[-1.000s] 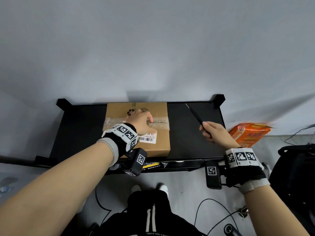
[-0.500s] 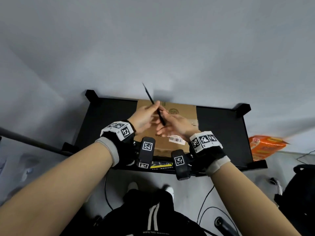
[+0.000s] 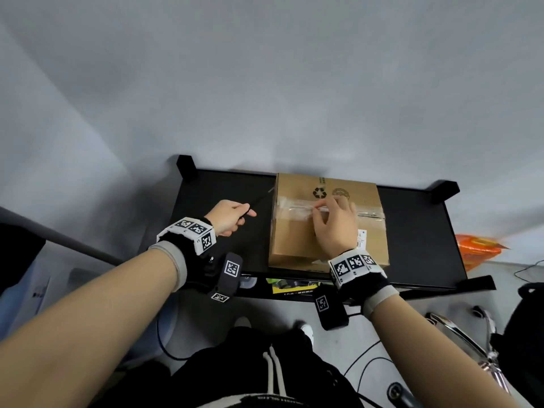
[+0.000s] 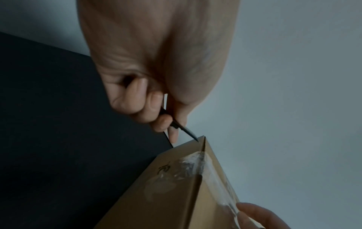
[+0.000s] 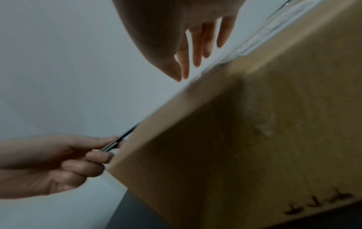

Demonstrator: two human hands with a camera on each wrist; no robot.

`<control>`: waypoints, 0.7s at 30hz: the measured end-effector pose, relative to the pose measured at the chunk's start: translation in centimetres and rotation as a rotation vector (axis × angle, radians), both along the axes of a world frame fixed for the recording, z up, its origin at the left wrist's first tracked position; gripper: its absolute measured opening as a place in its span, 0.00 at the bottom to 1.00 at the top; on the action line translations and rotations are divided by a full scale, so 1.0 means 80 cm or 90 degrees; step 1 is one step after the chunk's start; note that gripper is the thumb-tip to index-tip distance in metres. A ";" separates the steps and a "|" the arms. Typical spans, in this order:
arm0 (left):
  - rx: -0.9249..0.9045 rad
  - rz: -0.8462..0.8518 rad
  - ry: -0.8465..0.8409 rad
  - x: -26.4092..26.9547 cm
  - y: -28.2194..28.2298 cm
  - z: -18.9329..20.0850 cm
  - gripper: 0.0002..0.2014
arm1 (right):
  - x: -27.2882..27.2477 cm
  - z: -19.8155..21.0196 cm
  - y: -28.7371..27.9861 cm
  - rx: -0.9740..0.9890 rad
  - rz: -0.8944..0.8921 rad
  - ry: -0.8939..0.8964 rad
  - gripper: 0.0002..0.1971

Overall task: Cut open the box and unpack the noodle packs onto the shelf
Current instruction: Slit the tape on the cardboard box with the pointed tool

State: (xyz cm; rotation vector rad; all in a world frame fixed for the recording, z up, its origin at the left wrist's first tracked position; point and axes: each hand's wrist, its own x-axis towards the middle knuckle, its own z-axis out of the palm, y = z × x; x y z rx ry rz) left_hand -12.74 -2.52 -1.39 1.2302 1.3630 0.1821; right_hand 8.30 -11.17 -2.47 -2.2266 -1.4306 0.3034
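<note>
A taped brown cardboard box (image 3: 326, 228) stands closed on the black shelf (image 3: 412, 231). My left hand (image 3: 245, 213) is just left of the box and grips a thin black knife (image 3: 260, 201). In the left wrist view the knife (image 4: 184, 130) has its tip at the box's (image 4: 172, 186) upper left corner. My right hand (image 3: 323, 209) rests on the box top, fingertips at the clear tape (image 3: 368, 213). In the right wrist view its fingers (image 5: 195, 51) are straight over the box (image 5: 245, 139). No noodle packs from inside the box are visible.
An orange noodle pack (image 3: 477, 248) lies on the floor right of the shelf. A black bag (image 3: 530, 307) and cables (image 3: 368, 366) are on the floor at right. The wall rises directly behind the shelf. Something yellow-green (image 3: 291, 285) sits on a lower level.
The knife passed from my right hand to my left hand. My left hand left the box top and moved to its left side. My right hand came over onto the box top.
</note>
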 end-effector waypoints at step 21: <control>0.056 -0.177 0.062 -0.032 0.024 0.007 0.13 | 0.020 -0.043 -0.037 -0.050 -0.107 -0.132 0.36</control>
